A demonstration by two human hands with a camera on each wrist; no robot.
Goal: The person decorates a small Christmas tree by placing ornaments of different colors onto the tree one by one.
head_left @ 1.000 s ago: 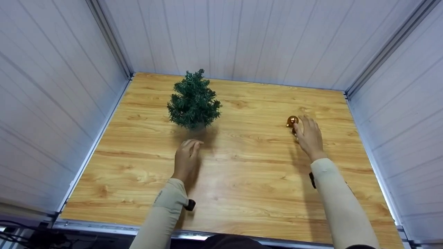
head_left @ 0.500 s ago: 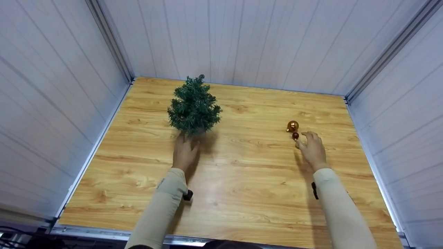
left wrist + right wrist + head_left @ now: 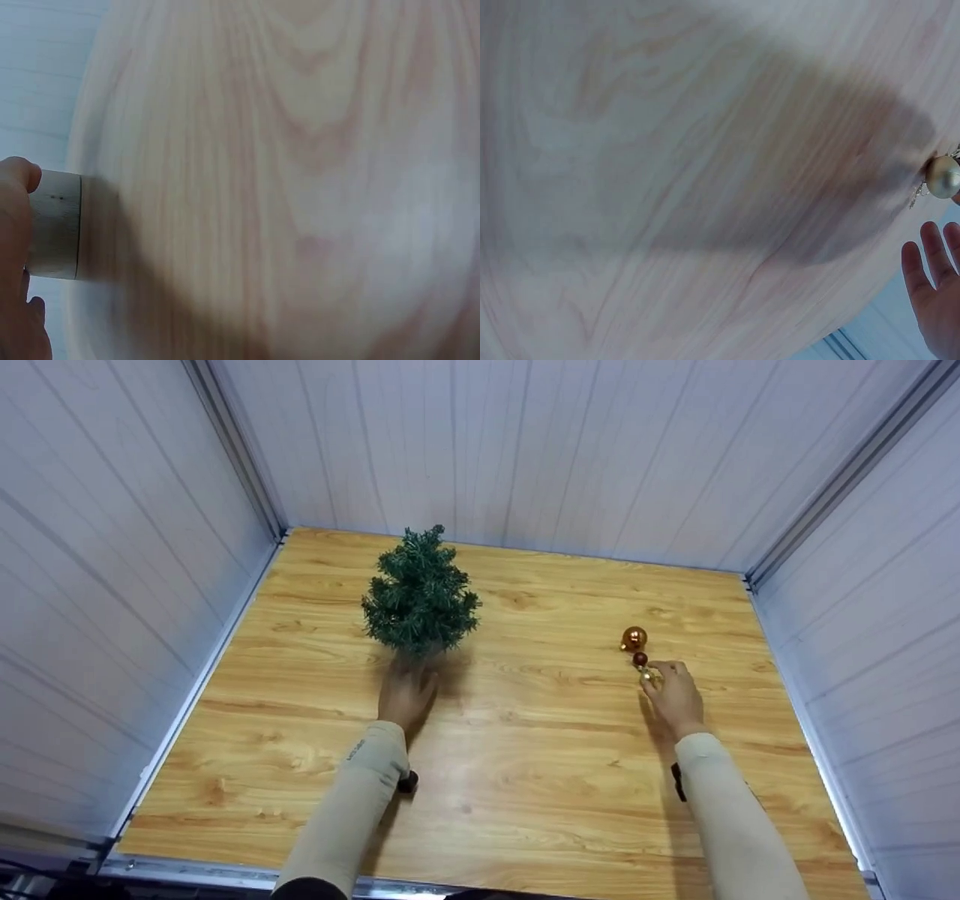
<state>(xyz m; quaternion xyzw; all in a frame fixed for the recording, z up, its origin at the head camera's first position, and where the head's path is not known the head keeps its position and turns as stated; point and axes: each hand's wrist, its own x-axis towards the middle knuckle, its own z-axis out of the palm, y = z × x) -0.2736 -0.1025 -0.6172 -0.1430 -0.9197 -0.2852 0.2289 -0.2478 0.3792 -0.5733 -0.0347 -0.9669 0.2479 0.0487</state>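
Note:
A small green artificial Christmas tree [image 3: 420,585] stands upright left of the middle in the head view. My left hand [image 3: 406,690] grips its pale round base [image 3: 56,225] from the front; the branches hide the fingertips in the head view. At the right lie three baubles: a copper one [image 3: 634,638], a smaller dark red one [image 3: 640,658] and a gold one [image 3: 647,678]. The gold one is nearest me, with my right hand [image 3: 676,697] around it, thumb and index finger at its sides. In the right wrist view other fingers [image 3: 934,251] are straight, apart from the gold bauble.
The wood-grain tabletop [image 3: 525,750] is enclosed by pale panelled walls [image 3: 487,442] at the back and both sides. A metal edge [image 3: 187,871] runs along the front. Dark cables [image 3: 30,874] lie beyond the front left corner.
My left hand has moved forward from in front of the tree to its base. My right hand has drawn back from the copper and red baubles to the gold one, its fingers coming closer together.

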